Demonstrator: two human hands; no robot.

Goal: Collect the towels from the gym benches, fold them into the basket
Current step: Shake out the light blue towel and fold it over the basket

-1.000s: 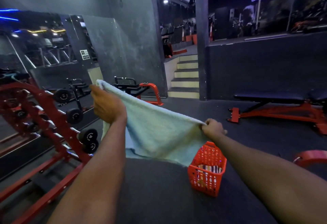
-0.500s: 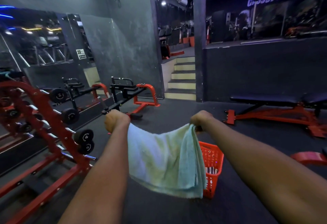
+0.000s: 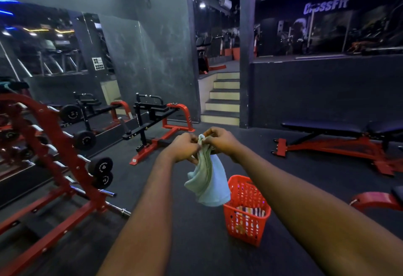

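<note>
A pale green towel hangs folded in half in front of me. My left hand and my right hand meet at its top corners and both pinch it there. Below and to the right, a red plastic basket stands on the dark floor, with a striped towel lying inside. The hanging towel's lower edge sits just left of the basket's rim and hides part of it.
A red dumbbell rack runs along the left by a wall mirror. A red and black machine stands ahead. A flat bench with a red frame is at the right, another red frame at the far right. Steps rise behind.
My hands have come together from wide apart, bringing the towel's corners to meet. The towel went from spread flat to hanging doubled over.
</note>
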